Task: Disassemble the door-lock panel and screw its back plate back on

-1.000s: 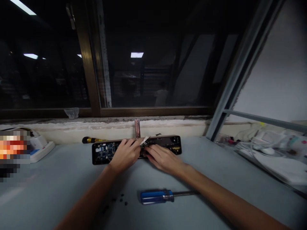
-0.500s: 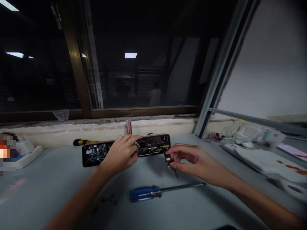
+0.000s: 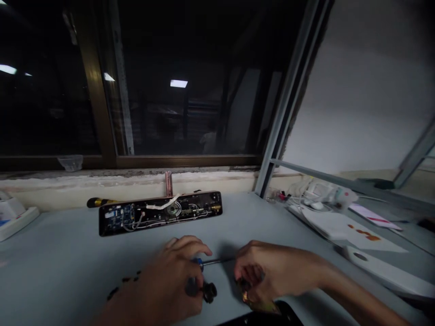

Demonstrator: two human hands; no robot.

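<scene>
The open black housing [image 3: 159, 216], long and narrow with rounded corners, lies on the surface [image 3: 74, 258] near the wall, its blue circuit board [image 3: 120, 217], pale wires and brassy fitting [image 3: 215, 207] exposed. The left hand [image 3: 170, 276] curls over the blue screwdriver [image 3: 200, 262], a dark round part [image 3: 210, 292] at its fingers; whether it grips is unclear. The right hand [image 3: 272, 271] pinches a shiny brassy part [image 3: 245, 296].

shiny metal shaft on the screwdriver [image 3: 212, 262], glossy copper-looking tube [image 3: 169, 183] behind the black casing [image 3: 160, 213], rough flaky wall ledge [image 3: 136, 174] behind casing too, smooth matt tabletop [image 3: 74, 253] under it
</scene>
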